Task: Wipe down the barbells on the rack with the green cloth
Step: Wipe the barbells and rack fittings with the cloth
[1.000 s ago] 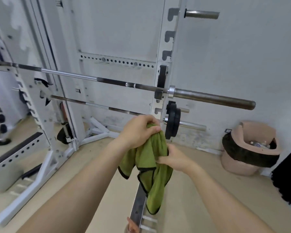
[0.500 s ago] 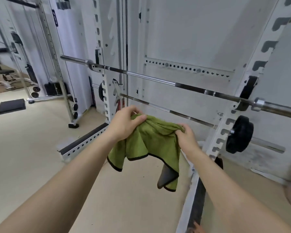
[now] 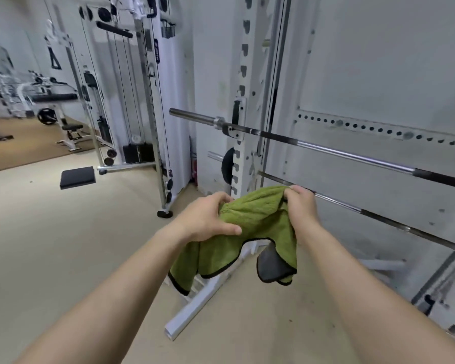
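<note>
A green cloth [image 3: 252,227] with a black hem and a grey underside hangs spread between both hands. My left hand [image 3: 208,219] grips its left edge and my right hand [image 3: 300,206] pinches its upper right corner. The cloth's top edge sits just in front of the lower barbell [image 3: 365,214], which runs right and down from the white rack upright [image 3: 243,114]; I cannot tell if they touch. The upper barbell [image 3: 326,148] rests on the rack hooks above the hands, its left sleeve end sticking out past the upright.
A black weight plate [image 3: 227,166] hangs behind the upright. The rack's white floor foot [image 3: 195,308] lies below the cloth. A cable machine [image 3: 142,101] stands to the left with a black pad [image 3: 77,176] on the beige floor. A bench and plates sit far left.
The view has swung left along the rack, from its right upright to its left one. The hands have drawn apart and the cloth went from a bunched bundle to spread wide.
</note>
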Available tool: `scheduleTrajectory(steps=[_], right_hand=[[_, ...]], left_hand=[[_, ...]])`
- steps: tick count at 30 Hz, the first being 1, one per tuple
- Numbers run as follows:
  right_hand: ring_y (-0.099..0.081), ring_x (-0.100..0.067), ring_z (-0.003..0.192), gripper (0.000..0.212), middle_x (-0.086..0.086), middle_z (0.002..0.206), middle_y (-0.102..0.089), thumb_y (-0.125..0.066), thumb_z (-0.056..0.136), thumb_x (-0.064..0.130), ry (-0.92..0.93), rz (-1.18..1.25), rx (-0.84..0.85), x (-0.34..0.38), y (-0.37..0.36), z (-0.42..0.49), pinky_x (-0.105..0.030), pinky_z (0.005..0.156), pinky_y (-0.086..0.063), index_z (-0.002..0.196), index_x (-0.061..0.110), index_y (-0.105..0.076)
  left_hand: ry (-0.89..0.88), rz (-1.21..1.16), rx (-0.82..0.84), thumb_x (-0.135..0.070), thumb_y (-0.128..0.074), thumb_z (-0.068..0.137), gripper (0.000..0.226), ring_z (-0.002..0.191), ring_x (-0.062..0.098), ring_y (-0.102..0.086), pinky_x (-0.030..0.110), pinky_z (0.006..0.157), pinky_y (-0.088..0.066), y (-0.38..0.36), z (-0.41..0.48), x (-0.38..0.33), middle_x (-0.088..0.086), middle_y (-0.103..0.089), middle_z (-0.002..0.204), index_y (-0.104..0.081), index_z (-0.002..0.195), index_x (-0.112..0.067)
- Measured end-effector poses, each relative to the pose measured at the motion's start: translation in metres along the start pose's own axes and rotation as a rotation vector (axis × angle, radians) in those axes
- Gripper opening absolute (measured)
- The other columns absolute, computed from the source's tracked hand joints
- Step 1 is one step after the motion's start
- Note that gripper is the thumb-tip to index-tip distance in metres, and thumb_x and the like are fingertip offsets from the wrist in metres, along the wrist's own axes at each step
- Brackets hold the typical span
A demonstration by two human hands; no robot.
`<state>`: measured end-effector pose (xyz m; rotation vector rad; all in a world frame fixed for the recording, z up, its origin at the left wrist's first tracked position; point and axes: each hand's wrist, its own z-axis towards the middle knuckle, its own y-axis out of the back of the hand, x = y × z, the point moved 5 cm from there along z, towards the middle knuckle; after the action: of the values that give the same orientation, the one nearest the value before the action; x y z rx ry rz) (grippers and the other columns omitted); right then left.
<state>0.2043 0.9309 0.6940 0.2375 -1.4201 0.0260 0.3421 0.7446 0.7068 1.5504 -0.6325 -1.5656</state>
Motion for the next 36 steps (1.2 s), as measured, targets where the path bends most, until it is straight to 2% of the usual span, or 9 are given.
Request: scheduleTrajectory(steps=[4,9,13,16,19,22,29,32,36], right_hand=[[-0.047,-0.021,0.068,0.03,-0.009,0.071,-0.049,-0.049,0.074,0.023,0.034,-0.026,0.027,0.006,-0.091,0.057,-0.034,0.064,-0.036,0.078,-0.006,-0.054],[-0.041,-0.019,0.063,0.015,-0.008,0.067,-0.04,-0.051,0.085,0.011,0.065,-0.065,0.06,-0.001,-0.2,0.153,-0.032,0.06,-0.031,0.07,0.011,-0.051],[-0.055,-0.022,0.07,0.019,-0.003,0.068,-0.056,-0.052,0.087,0.009,0.062,-0.119,0.144,0.004,-0.276,0.236,-0.033,0.065,-0.042,0.07,0.011,-0.06],[-0.065,-0.022,0.087,0.016,-0.001,0.087,-0.069,-0.053,0.086,0.014,0.066,-0.193,0.207,0.018,-0.326,0.29,-0.04,0.08,-0.053,0.085,0.022,-0.067],[-0.064,-0.027,0.091,0.017,-0.003,0.092,-0.068,-0.053,0.077,0.024,0.078,-0.28,0.243,0.029,-0.368,0.336,-0.047,0.085,-0.051,0.091,0.027,-0.062],[-0.057,-0.022,0.088,0.016,0.0,0.09,-0.06,-0.051,0.078,0.02,0.08,-0.328,0.251,0.033,-0.406,0.378,-0.04,0.079,-0.045,0.091,0.027,-0.055],[-0.055,-0.014,0.068,0.011,0.01,0.074,-0.057,-0.052,0.091,0.02,0.288,-0.738,-0.201,0.061,-0.484,0.472,-0.032,0.059,-0.039,0.098,0.028,-0.049],[-0.053,-0.014,0.071,0.015,0.013,0.08,-0.055,-0.051,0.09,0.017,0.361,-0.831,-0.355,0.086,-0.512,0.524,-0.033,0.062,-0.039,0.099,0.029,-0.049],[-0.055,-0.021,0.099,0.025,0.001,0.108,-0.061,-0.049,0.091,0.006,0.473,-0.796,-0.533,0.116,-0.538,0.596,-0.036,0.082,-0.045,0.107,0.023,-0.057]], left_hand=[[-0.036,0.007,-0.106,-0.042,-0.08,0.076,0.066,0.094,0.02,-0.062,0.044,0.087,-0.052,0.047,0.062,0.09,-0.004,-0.06,0.104,-0.031,0.12,-0.038],[-0.069,-0.024,-0.135,-0.029,-0.076,0.085,0.048,0.068,0.013,-0.049,0.039,0.066,-0.045,0.098,0.161,0.192,-0.005,-0.05,0.083,-0.03,0.098,-0.026],[-0.057,0.014,-0.046,-0.033,-0.075,0.085,0.045,0.067,0.013,-0.047,0.035,0.063,-0.043,0.139,0.251,0.263,-0.007,-0.052,0.077,-0.031,0.083,-0.027],[-0.042,0.039,-0.044,-0.037,-0.078,0.081,0.047,0.069,0.013,-0.047,0.033,0.063,-0.041,0.177,0.313,0.303,-0.009,-0.053,0.075,-0.033,0.076,-0.024],[-0.052,0.054,-0.043,-0.043,-0.081,0.075,0.05,0.071,0.016,-0.049,0.033,0.063,-0.042,0.209,0.373,0.342,-0.002,-0.058,0.079,-0.035,0.075,-0.025],[-0.054,0.005,-0.03,-0.052,-0.085,0.065,0.053,0.073,0.016,-0.05,0.033,0.064,-0.043,0.237,0.434,0.385,0.002,-0.061,0.085,-0.04,0.076,-0.026],[-0.245,0.006,-0.028,-0.058,-0.086,0.06,0.056,0.069,0.013,-0.048,0.03,0.064,-0.039,0.282,0.589,0.454,-0.005,-0.057,0.08,-0.045,0.079,-0.023],[-0.402,0.054,-0.123,-0.053,-0.084,0.065,0.049,0.072,0.01,-0.051,0.027,0.063,-0.039,0.308,0.66,0.465,-0.009,-0.058,0.082,-0.047,0.081,-0.024],[-0.604,0.1,-0.288,-0.05,-0.074,0.08,0.032,0.079,0.015,-0.054,0.032,0.067,-0.042,0.336,0.748,0.476,-0.009,-0.055,0.092,-0.054,0.089,-0.027]])
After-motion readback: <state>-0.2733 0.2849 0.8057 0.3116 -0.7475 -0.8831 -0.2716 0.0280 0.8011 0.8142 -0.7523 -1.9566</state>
